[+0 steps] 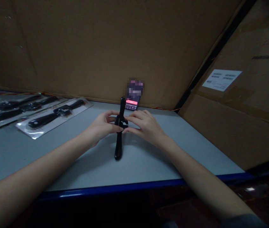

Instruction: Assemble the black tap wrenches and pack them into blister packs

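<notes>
A black tool with two long handles stands out over the grey table, one handle pointing away and the other toward the front edge. My left hand grips its middle from the left, thumb in front and fingers behind. From the right, my right hand holds the same middle part between thumb and fingertips, near a small silvery piece. Behind the tool a phone with a lit screen leans on the cardboard.
Several similar black tools in clear blister packs lie at the left. Cardboard walls the back, and a carton with a white label stands at the right. The table has a blue front edge. Thin coloured wires run along the back.
</notes>
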### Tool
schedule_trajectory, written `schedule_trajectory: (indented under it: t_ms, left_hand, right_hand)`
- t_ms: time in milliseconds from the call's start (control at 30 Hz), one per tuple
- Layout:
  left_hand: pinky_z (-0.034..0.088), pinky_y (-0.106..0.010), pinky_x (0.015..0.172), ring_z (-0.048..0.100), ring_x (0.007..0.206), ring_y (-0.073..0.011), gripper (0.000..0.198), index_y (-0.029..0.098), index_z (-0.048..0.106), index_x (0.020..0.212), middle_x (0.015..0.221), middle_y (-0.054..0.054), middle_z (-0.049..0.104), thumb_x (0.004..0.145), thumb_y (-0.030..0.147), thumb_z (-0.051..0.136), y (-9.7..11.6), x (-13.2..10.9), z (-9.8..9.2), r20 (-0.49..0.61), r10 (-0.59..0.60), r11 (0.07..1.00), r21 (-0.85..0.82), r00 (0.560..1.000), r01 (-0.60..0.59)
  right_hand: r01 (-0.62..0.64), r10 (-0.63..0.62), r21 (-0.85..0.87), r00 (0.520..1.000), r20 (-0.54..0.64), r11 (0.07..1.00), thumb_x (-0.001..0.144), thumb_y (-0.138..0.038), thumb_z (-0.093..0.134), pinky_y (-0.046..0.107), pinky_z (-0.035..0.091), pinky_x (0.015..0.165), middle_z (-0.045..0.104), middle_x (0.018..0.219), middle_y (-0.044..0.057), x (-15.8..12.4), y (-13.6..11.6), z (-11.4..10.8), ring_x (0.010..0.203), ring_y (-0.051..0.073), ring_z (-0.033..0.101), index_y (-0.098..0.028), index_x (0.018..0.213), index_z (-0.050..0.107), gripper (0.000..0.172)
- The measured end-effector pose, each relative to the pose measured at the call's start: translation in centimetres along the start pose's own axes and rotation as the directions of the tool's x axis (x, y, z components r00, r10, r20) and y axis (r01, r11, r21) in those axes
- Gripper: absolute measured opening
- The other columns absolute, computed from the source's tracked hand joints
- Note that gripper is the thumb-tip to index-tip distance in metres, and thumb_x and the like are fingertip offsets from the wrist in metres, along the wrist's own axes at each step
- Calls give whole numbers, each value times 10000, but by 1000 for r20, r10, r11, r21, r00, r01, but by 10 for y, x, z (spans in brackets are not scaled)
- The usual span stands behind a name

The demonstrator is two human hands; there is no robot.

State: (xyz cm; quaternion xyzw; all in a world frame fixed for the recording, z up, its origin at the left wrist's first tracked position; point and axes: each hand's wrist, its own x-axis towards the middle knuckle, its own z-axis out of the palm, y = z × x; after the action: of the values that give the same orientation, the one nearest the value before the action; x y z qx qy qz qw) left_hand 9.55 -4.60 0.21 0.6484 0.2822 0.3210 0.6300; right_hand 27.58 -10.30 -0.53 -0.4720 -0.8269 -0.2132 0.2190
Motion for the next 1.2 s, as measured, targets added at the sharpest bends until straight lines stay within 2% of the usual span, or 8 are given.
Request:
schedule_trajectory:
  t_ms: [167, 300, 500, 700, 967, 1067, 1200]
  left_hand:
    - [484, -363, 774, 624, 802, -171, 515, 125, 515, 1074, 962, -94, 650, 597, 3, 667, 2, -1, 1, -16, -25, 1000, -2, 1000, 25]
    - [487, -364, 765, 635, 764, -165, 498, 128, 512, 1073, 942, -85, 650, 612, 3, 652, 5, -2, 1, -9, -42, 999, 2, 999, 42]
    - [489, -362, 733, 653, 670, -162, 513, 121, 499, 1098, 877, -79, 670, 619, 10, 647, 3, -1, -4, 145, -148, 989, 29, 978, 145]
    - [477, -351, 734, 657, 732, -181, 572, 129, 495, 1146, 922, -103, 674, 608, 51, 672, 2, -1, -8, 163, -208, 976, 93, 964, 195]
    - [479, -352, 766, 655, 801, -205, 514, 147, 562, 1079, 869, -72, 691, 587, 62, 686, 2, -2, -8, 269, -127, 990, 91, 955, 106]
    - [477, -363, 799, 655, 825, -213, 471, 160, 593, 1048, 880, -69, 695, 595, 82, 695, 2, -1, -11, 332, -88, 995, 64, 939, 70]
    - [476, -373, 815, 659, 826, -200, 529, 165, 575, 1104, 958, -79, 682, 599, 76, 703, 5, 1, -15, 412, -44, 999, 7, 910, 45]
  right_hand:
    - [-17, 17, 20, 1000, 10, 1000, 811, -492, 527, 345, 362, 774, 627, 1016, 85, 0, 2, -3, 925, 214, 546, -186, 1100, 589, 425]
    - [-25, 28, 86, 999, -29, 996, 807, -476, 545, 344, 367, 788, 618, 1016, 73, 0, 5, -7, 948, 209, 542, -207, 1140, 567, 428]
    - [77, -84, 253, 996, 17, 964, 828, -375, 559, 328, 405, 767, 573, 981, 40, 0, 9, -11, 909, 174, 512, -309, 1089, 618, 275]
    - [94, -107, 247, 994, 38, 964, 838, -383, 538, 302, 405, 708, 556, 895, 49, 0, 4, -8, 843, 169, 496, -241, 977, 650, 228]
    - [134, -149, 125, 981, 120, 983, 854, -424, 492, 287, 354, 676, 594, 840, 43, 3, -5, -8, 804, 174, 495, -199, 878, 584, 244]
    - [149, -161, 124, 983, 91, 981, 875, -415, 459, 280, 355, 664, 593, 807, 42, 3, -6, -8, 773, 166, 497, -194, 834, 567, 249]
    - [67, -66, 229, 998, -15, 971, 836, -434, 523, 278, 382, 651, 587, 775, 30, 0, -1, -5, 735, 154, 519, -192, 860, 553, 246]
